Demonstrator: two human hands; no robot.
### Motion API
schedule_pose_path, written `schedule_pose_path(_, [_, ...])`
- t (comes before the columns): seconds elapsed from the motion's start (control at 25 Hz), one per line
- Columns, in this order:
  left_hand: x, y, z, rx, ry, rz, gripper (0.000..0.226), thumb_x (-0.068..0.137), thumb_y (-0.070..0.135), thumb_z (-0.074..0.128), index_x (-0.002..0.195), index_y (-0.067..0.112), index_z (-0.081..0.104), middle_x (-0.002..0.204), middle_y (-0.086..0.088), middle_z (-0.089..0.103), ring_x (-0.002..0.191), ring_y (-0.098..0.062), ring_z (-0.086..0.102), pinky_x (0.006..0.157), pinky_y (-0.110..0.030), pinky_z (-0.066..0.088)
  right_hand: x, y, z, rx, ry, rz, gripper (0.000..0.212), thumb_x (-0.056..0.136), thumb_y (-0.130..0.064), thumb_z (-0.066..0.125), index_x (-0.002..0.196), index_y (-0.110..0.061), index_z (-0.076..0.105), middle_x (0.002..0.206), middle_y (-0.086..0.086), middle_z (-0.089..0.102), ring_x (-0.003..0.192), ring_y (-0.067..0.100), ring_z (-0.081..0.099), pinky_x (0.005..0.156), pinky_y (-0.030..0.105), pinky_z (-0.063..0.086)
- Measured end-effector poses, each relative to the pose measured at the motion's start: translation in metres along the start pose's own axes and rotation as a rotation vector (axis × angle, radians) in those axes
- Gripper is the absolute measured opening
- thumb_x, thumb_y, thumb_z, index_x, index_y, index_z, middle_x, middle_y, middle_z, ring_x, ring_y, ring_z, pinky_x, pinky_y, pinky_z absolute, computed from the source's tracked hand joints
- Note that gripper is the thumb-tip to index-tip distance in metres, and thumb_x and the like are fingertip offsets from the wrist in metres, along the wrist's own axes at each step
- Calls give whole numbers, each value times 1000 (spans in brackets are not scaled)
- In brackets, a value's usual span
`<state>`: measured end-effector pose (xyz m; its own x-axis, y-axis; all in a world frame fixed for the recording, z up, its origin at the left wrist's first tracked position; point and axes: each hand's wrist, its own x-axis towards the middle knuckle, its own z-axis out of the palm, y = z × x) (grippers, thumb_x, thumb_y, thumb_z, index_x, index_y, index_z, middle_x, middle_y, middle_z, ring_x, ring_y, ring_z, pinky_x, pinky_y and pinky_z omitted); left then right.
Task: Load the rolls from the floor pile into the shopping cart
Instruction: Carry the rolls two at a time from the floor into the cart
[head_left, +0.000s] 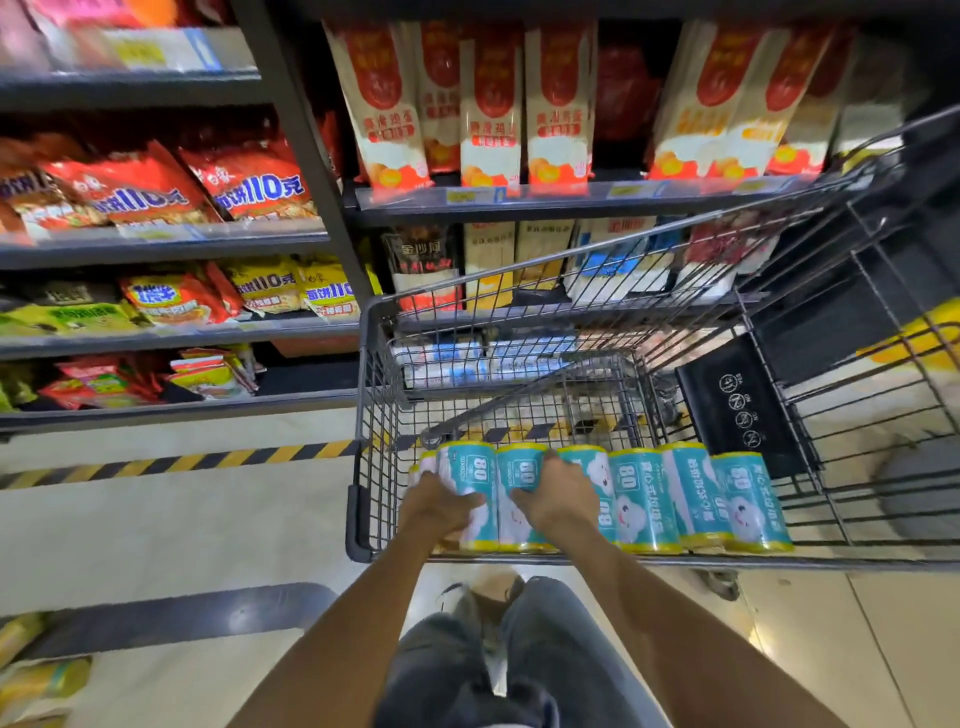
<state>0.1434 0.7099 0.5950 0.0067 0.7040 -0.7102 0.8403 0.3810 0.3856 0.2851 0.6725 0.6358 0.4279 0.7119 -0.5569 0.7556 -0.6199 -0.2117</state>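
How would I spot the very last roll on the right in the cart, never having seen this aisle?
Find the wire cart by the shelves. Along its near side lies a row of teal rolls; the left hand and right hand grip ones toward its left end. The end roll is last on the right, beside the black flap, with no hand on it.

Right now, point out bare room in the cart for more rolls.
Free: the cart floor beyond the rolls, up to the far wall; also right of the row, below the black flap. Crowded: the near side, where left hand and right hand grip rolls.
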Motion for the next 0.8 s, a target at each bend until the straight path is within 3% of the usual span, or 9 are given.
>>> schedule_pose_path(0.12, [-11, 16, -25, 20, 174, 51, 82, 78, 47, 72, 136, -1, 38, 119, -18, 60, 108, -30, 59, 87, -35, 50, 14, -10, -34, -44, 72, -156, 57, 89, -41, 63, 132, -11, 42, 119, 10, 60, 110, 29, 59, 80, 35, 50])
schedule_pose_path(0.24, [-28, 37, -55, 70, 361, 116, 73, 77, 45, 73, 132, 7, 43, 124, -15, 57, 113, -30, 55, 90, -37, 48, 24, -27, -71, -106, 129, -353, 68, 90, -41, 61, 144, -12, 30, 120, 10, 59, 109, 30, 60, 78, 36, 50])
schedule_pose_path(0.36, [-50, 48, -74, 137, 492, 67, 82, 81, 48, 69, 144, 12, 30, 149, -9, 36, 134, -28, 38, 107, -39, 38, 26, -42, -102, -179, 131, -557, 75, 90, -41, 61, 147, -10, 23, 137, 11, 48, 123, 30, 51, 90, 37, 47])
schedule_pose_path(0.48, [-86, 50, -84, 226, 673, 30, 89, 84, 54, 62, 149, 11, 20, 154, -10, 26, 140, -27, 29, 113, -38, 30, 19, -56, -121, -298, 146, -795, 77, 90, -45, 59, 148, -9, 22, 145, 12, 40, 131, 30, 42, 99, 40, 42])
schedule_pose_path(0.64, [-148, 23, -81, 251, 915, -88, 85, 88, 56, 55, 151, 16, 14, 158, -7, 16, 145, -26, 15, 117, -40, 21, -18, -82, -110, -406, 125, -1163, 80, 91, -49, 55, 151, -10, 20, 151, 10, 34, 135, 28, 37, 106, 39, 38])
schedule_pose_path(0.8, [-225, -45, -50, 182, 1001, -360, 88, 87, 56, 56, 152, 17, 11, 160, -6, 8, 146, -29, 10, 118, -44, 16, -93, -104, -66, -471, -6, -1490, 79, 91, -51, 53, 151, -10, 20, 154, 9, 29, 139, 28, 31, 111, 41, 32])
